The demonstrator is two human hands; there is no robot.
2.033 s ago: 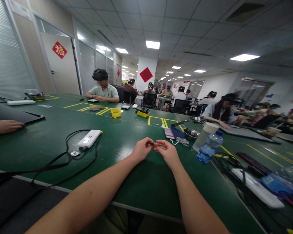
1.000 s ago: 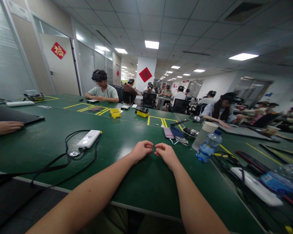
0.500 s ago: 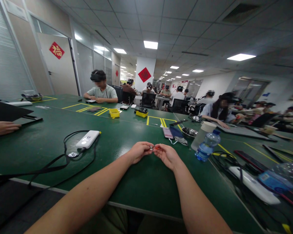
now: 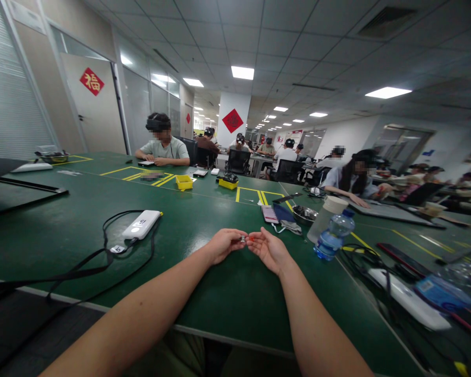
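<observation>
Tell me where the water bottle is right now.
In the head view, the water bottle stands on the green table, right of the right hand, beside a lidded translucent cup.

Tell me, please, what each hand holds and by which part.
The left hand pinches a small silver piece; the right hand pinches a small orange piece. Where on each cannot be told.

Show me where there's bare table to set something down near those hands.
Bare green table lies between the power bank and the left hand, and nearer the edge behind both hands. Right of the right hand it's crowded: water bottle, cables.
</observation>
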